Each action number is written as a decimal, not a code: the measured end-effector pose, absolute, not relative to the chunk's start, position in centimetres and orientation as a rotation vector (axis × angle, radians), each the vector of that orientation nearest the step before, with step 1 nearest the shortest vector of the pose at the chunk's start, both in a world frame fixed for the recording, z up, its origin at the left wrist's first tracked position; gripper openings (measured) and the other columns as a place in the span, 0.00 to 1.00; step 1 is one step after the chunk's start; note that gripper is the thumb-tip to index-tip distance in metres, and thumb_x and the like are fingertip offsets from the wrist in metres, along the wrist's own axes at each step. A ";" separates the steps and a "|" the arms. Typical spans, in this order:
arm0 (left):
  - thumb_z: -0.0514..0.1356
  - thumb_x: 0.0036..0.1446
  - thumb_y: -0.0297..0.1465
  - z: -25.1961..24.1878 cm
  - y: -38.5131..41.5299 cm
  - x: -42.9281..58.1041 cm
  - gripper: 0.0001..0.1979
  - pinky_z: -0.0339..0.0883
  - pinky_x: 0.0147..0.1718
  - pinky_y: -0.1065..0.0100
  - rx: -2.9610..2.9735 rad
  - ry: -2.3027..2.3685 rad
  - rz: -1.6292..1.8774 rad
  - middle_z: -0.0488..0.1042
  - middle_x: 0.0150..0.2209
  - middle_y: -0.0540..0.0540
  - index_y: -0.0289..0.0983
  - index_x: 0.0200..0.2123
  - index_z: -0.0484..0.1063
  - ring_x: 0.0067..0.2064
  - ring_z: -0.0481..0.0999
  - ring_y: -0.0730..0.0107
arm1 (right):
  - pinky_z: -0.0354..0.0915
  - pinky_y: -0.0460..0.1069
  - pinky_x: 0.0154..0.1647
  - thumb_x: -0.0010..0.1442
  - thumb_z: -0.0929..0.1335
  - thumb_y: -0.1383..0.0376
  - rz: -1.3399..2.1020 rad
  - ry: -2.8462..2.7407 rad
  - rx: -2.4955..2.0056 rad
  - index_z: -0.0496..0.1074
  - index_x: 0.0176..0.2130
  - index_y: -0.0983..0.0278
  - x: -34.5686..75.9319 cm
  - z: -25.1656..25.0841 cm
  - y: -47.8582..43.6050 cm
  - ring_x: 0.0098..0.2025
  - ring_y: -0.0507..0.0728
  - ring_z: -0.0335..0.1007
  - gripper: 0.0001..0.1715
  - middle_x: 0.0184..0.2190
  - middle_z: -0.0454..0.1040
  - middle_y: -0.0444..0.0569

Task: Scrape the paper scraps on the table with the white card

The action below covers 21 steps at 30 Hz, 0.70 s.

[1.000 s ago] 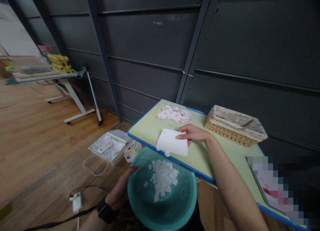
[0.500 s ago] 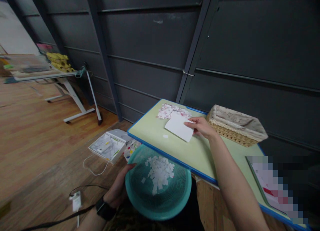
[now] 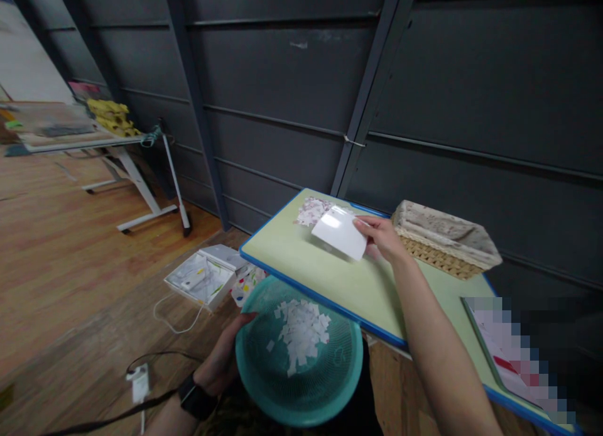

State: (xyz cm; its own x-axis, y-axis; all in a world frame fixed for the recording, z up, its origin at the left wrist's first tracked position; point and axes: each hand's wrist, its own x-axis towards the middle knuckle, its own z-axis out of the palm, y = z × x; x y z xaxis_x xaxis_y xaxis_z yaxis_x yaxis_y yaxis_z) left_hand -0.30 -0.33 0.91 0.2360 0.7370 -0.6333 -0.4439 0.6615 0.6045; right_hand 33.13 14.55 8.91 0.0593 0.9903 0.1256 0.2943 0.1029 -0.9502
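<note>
My right hand (image 3: 382, 237) pinches a white card (image 3: 340, 232) and holds it tilted over the pile of paper scraps (image 3: 311, 211) at the far end of the green table (image 3: 339, 284). My left hand (image 3: 221, 358) grips the left rim of a teal mesh basket (image 3: 301, 386) held below the table's blue front edge. White paper scraps (image 3: 301, 333) lie inside the basket. A dark watch sits on my left wrist.
A wicker basket (image 3: 445, 236) with a cloth liner stands at the table's back right. Papers (image 3: 513, 348) lie at the right end. On the wooden floor to the left are an open white box (image 3: 203, 277), cables and a plug (image 3: 134, 383). Another table (image 3: 70, 134) stands far left.
My right hand carried the white card from the table's front edge back to the scrap pile at the far end. The teal basket stayed under the edge, shifting slightly.
</note>
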 end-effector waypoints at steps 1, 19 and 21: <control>0.61 0.53 0.33 0.9 -0.3 -0.3 0.07 0.73 0.27 0.67 0.331 1.043 0.821 0.81 0.23 0.47 0.34 0.34 0.74 0.24 0.79 0.65 | 0.57 0.46 0.21 0.42 0.72 0.45 0.782 -1.347 -1.406 0.77 0.39 0.68 34.0 8.8 14.9 0.23 0.51 0.61 0.33 0.27 0.74 0.48; 0.60 0.54 0.32 0.9 -0.5 -0.1 0.07 0.72 0.29 0.68 0.341 1.000 0.829 0.82 0.25 0.48 0.34 0.33 0.75 0.26 0.79 0.66 | 0.53 0.47 0.18 0.44 0.69 0.56 0.648 -1.503 -1.598 0.79 0.28 0.67 35.8 8.6 14.9 0.20 0.53 0.61 0.17 0.17 0.70 0.47; 0.59 0.56 0.32 1.1 -0.6 0.0 0.07 0.72 0.29 0.69 0.353 0.986 0.817 0.82 0.24 0.49 0.34 0.32 0.75 0.26 0.79 0.67 | 0.54 0.47 0.18 0.44 0.69 0.56 0.673 -1.515 -1.592 0.79 0.29 0.67 35.9 8.6 14.9 0.20 0.54 0.61 0.18 0.17 0.71 0.47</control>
